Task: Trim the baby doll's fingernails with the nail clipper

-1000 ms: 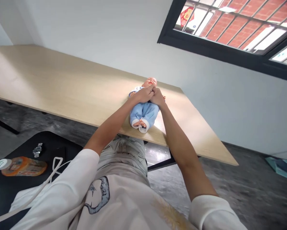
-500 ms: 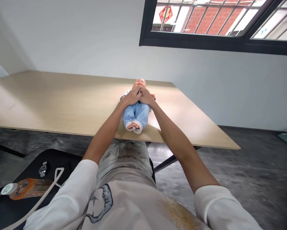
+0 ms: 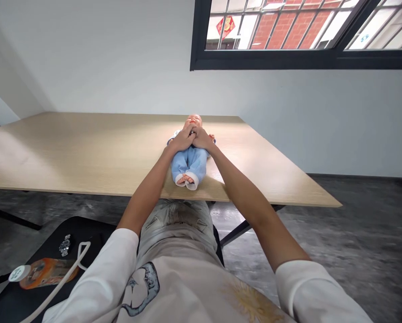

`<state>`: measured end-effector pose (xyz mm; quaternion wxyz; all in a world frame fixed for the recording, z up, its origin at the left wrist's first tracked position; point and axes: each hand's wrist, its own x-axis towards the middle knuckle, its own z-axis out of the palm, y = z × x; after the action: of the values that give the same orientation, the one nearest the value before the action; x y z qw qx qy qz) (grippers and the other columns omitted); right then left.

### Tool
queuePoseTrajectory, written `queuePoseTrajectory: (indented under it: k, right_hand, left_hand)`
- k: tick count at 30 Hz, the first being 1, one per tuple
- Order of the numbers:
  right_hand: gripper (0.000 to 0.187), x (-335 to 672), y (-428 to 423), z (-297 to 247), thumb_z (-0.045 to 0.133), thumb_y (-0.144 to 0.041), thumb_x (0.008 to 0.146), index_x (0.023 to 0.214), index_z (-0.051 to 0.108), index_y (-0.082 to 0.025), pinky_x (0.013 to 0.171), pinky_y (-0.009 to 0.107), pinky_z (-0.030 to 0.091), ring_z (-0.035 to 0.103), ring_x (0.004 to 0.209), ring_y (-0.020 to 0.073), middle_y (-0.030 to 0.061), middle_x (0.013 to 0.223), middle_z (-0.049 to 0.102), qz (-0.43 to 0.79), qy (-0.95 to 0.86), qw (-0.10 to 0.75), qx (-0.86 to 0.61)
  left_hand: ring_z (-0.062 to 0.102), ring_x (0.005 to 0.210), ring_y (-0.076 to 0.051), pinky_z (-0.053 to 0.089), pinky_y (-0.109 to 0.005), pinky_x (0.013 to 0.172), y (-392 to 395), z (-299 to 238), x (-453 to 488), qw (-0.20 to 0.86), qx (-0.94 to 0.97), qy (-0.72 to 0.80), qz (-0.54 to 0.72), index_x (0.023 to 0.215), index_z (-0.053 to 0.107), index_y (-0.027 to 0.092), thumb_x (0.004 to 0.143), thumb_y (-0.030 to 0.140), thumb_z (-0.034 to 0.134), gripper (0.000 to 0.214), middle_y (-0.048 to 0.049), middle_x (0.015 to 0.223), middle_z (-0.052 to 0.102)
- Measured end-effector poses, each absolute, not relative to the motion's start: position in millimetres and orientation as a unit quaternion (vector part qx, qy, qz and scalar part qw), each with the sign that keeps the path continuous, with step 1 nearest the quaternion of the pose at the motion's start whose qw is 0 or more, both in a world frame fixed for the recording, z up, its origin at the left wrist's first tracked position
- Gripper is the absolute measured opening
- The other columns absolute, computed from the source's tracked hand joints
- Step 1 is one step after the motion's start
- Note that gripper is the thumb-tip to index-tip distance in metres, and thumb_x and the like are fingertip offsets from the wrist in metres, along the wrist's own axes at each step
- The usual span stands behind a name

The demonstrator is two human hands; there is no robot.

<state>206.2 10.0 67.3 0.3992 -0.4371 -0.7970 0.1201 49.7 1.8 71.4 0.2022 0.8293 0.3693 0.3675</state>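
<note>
A baby doll [image 3: 189, 163] in light blue trousers and a white-and-blue top lies on its back on the table, its head toward the wall and its bare feet toward me. Over its chest, just below the chin, my left hand [image 3: 183, 138] and my right hand [image 3: 201, 137] meet with bent fingers closed on the doll's front. A small dark, shiny spot shows where the fingers come together; I cannot make out what it is. The hands cover most of the top.
The pale wooden table [image 3: 96, 152] stands against the wall, its right corner pointing toward me. At my left, a black chair [image 3: 96, 224] bears a metal-band watch [image 3: 65, 246], an orange drink bottle [image 3: 41, 272] and a white strap [image 3: 61, 283]. A barred window [image 3: 264, 60] is above.
My view has shifted slightly, so the window and table sit a little differently in the picture. Both hands stay on the doll's chest, and the doll lies as before.
</note>
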Motion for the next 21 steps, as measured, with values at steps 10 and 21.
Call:
queuePoseTrajectory:
  k: [10,21]
  right_hand:
    - [0.035,200.9,3.8,74.1,0.062,-0.018,0.067,0.101,0.07,-0.025,0.09,0.058,0.064,0.065,0.08,0.0336,0.0087,0.084,0.076,0.129,-0.79,0.393,-0.452]
    - [0.025,203.2,11.2,70.0,0.064,-0.019,0.069,0.093,0.066,-0.026,0.092,0.058,0.063,0.065,0.081,0.0332,0.0087,0.083,0.074,0.118,-0.792,0.383,-0.46]
  left_hand:
    - [0.074,0.135,-0.035,0.054,-0.055,0.129,-1.3,73.7,48.2,0.2,0.831,0.374,0.361,0.146,0.069,0.019,0.102,0.021,0.051,0.048,-0.0175,0.144,0.078]
    - [0.074,0.136,-0.035,0.052,-0.055,0.131,1.0,71.3,47.1,0.201,0.832,0.366,0.365,0.147,0.069,0.02,0.103,0.022,0.051,0.048,-0.0164,0.144,0.078]
